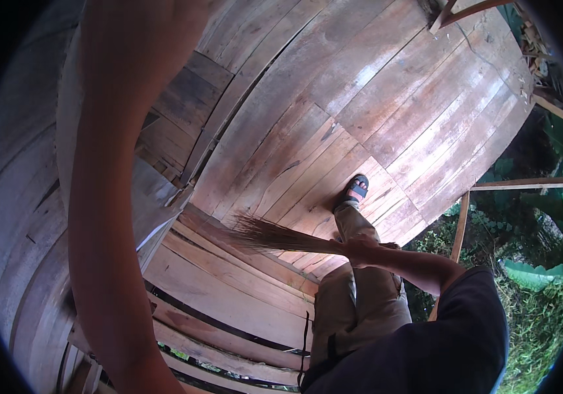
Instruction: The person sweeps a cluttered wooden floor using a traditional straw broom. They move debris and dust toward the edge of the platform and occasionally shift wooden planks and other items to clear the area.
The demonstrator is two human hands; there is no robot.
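My right hand (pixel 359 251) is closed around the bound end of a stick broom (pixel 281 238), held in front of my legs. The broom's thin brown bristles fan out to the left, over the wooden boards. Close to the camera, my left arm rises along the left side. My left hand (pixel 143 33) is at the upper left; its fingers lie beyond the picture's edge, so what it touches is hidden.
A plank floor (pixel 386 98) stretches ahead, with a sandalled foot (pixel 358 188) on it. Slatted boards with gaps (pixel 229 328) lie at the lower left, beside a plank wall (pixel 19 217). Wooden rails (pixel 524 184) and green plants (pixel 544 276) border the right side.
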